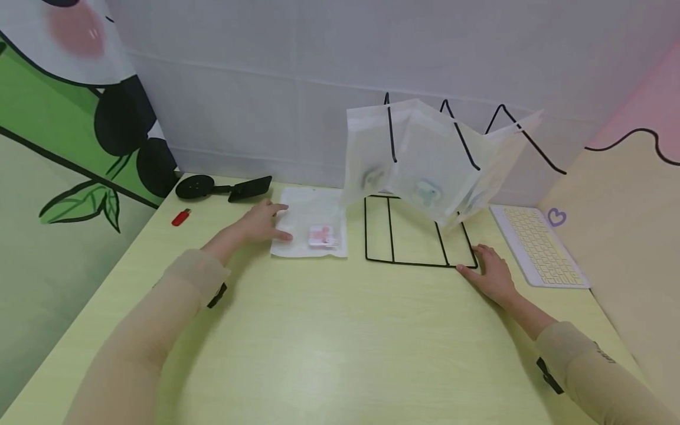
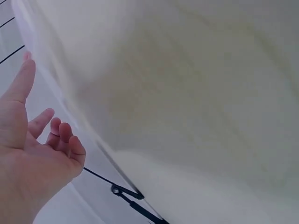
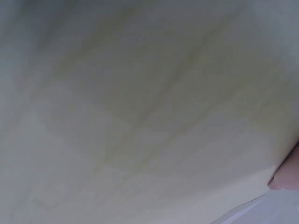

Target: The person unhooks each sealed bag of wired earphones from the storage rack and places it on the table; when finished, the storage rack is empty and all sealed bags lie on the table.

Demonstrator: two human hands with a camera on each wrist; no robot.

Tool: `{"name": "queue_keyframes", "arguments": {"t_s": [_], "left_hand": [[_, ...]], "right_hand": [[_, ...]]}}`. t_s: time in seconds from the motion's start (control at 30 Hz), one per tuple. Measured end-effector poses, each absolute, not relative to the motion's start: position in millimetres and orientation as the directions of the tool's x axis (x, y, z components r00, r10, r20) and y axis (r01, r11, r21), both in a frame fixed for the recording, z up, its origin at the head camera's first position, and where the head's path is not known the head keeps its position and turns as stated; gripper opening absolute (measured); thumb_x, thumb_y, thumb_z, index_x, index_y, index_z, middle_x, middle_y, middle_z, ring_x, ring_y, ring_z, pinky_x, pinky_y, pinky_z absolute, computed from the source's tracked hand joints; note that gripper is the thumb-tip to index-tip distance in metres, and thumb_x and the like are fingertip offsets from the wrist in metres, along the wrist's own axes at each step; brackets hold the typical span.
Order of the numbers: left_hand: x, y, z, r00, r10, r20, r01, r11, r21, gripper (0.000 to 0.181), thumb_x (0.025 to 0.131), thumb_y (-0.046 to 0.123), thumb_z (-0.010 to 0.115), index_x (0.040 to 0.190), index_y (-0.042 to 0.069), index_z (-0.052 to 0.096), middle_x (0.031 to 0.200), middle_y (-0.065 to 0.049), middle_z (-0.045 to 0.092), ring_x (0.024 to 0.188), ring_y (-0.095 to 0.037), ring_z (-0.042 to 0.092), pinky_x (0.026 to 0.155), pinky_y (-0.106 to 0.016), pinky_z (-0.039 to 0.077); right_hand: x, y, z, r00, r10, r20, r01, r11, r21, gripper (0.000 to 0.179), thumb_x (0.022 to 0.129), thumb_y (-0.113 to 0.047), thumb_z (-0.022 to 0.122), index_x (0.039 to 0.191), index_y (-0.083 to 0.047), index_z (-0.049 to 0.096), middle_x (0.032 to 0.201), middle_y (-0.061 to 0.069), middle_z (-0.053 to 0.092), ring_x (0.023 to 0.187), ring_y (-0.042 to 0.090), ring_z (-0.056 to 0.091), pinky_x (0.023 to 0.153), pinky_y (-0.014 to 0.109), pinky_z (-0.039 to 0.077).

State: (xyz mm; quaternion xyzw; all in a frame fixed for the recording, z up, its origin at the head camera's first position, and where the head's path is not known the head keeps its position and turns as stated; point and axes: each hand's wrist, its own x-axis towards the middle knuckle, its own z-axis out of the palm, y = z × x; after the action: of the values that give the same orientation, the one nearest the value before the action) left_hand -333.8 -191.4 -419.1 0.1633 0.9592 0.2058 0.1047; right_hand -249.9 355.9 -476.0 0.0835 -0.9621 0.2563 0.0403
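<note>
My left hand (image 1: 259, 222) reaches to the left edge of a flat white pouch (image 1: 297, 215), with thumb and fingers spread apart. Inside that pouch shows a small white case with a pink pattern (image 1: 321, 235). In the left wrist view the same hand (image 2: 37, 154) has nothing in its palm. My right hand (image 1: 494, 276) touches the front right corner of a black wire rack (image 1: 419, 264), thumb at the front wire and fingers by the side wire. Translucent white pouches (image 1: 366, 141) with small things inside stand in the rack. Only a fingertip (image 3: 285, 177) shows in the right wrist view.
A black spatula (image 1: 249, 189) lies at the back left beside a round black utensil head (image 1: 195, 187). A red USB stick (image 1: 181, 217) is near the left edge. On the right lies a white keyboard (image 1: 542, 245). Fabric walls border the table (image 1: 345, 342).
</note>
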Motion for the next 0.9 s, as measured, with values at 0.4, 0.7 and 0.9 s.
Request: {"name": "queue_keyframes", "arguments": {"t_s": [0.4,0.7,0.9], "left_hand": [[-325,-150,-380,-0.936,0.323,0.14,0.341,0.741,0.579,0.075,0.071,0.045,0.08,0.131,0.013,0.05,0.117,-0.01,0.046,0.105,-0.03,0.046,0.087,-0.042,0.043],[-328,-108,-358,-0.898,0.278,0.34,0.439,0.562,0.701,0.067,0.076,0.037,0.079,0.129,0.008,0.05,0.127,-0.008,0.049,0.113,-0.027,0.048,0.097,-0.04,0.041],[-333,-80,-354,-0.864,0.167,0.474,0.496,0.435,0.752,0.058,0.076,0.03,0.079,0.122,0.007,0.052,0.118,-0.006,0.055,0.107,-0.027,0.052,0.086,-0.04,0.045]], "right_hand": [[-249,354,-477,-0.982,-0.139,0.126,-0.184,0.848,-0.498,0.074,0.089,-0.04,0.062,0.138,0.009,0.036,0.144,0.033,0.029,0.133,0.052,0.022,0.103,0.07,0.013],[-249,355,-475,-0.982,-0.138,0.129,-0.184,0.842,-0.507,0.074,0.089,-0.04,0.062,0.138,0.009,0.036,0.144,0.034,0.028,0.133,0.053,0.021,0.104,0.07,0.012],[-249,357,-476,-0.982,-0.137,0.131,-0.184,0.848,-0.498,0.074,0.089,-0.04,0.062,0.138,0.009,0.036,0.144,0.034,0.029,0.133,0.053,0.022,0.104,0.07,0.012]]}}
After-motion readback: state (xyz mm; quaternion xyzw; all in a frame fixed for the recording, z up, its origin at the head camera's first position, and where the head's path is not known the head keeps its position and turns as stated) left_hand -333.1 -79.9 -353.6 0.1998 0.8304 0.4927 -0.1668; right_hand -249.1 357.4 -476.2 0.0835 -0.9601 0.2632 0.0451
